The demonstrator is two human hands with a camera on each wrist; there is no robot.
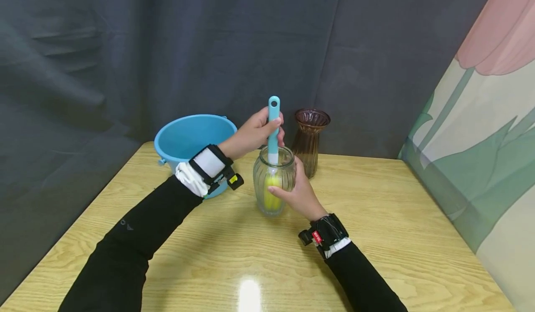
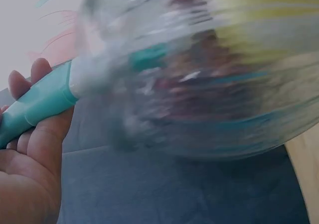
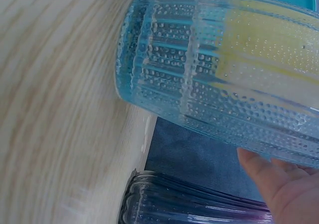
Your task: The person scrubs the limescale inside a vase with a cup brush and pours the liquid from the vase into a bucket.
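Scrubbing entry, as I read it from the remote station. Item one: clear ribbed glass jar [image 1: 273, 182], upright at centre frame on the wooden counter [image 1: 376, 237]. My right hand [image 1: 298, 193] steadies it from the right side, fingers curled around the wall. Item two: teal bottle brush [image 1: 273, 126], handle upright above the jar mouth, yellow sponge head low inside the glass. My left hand [image 1: 252, 133] grips the handle, fingers wrapped tight. Item three: blue plastic basin [image 1: 188, 138], upper left of the jar. Item four: brown glass vase [image 1: 310, 138], just behind the jar to the right. Handling note, my judgement: keep the handle vertical, press the jar down firmly, and work the sponge against the wall without tipping toward the vase.
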